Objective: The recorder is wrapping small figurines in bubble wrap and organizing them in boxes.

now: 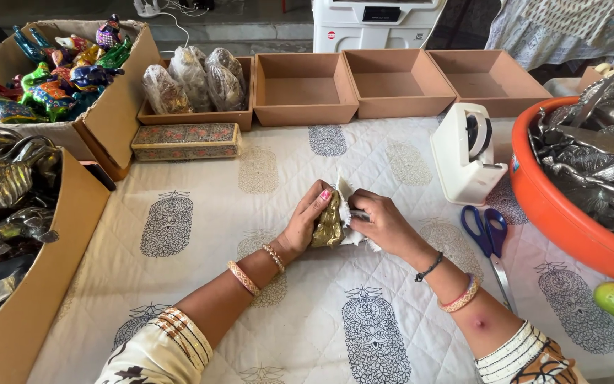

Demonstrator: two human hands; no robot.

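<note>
Head view: on the quilted desk (250, 213), mid-centre, the wrapping step seems in hand. The left hand (305, 224) has its grip closed on a small brass figurine (328, 226), long axis upright, top pointing away. The right hand (385, 226) pinches white wrapping paper (344, 195); folding it snugly around looks due next.

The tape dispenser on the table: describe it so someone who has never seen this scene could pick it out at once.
Start at the big orange plastic tub of silvery metal figurines at the table's right edge. Just left of it, on the printed white quilted cloth, stands the white plastic tape dispenser. It sits above the blue-handled scissors and is the only white boxy object there, with a dark roll.
</note>
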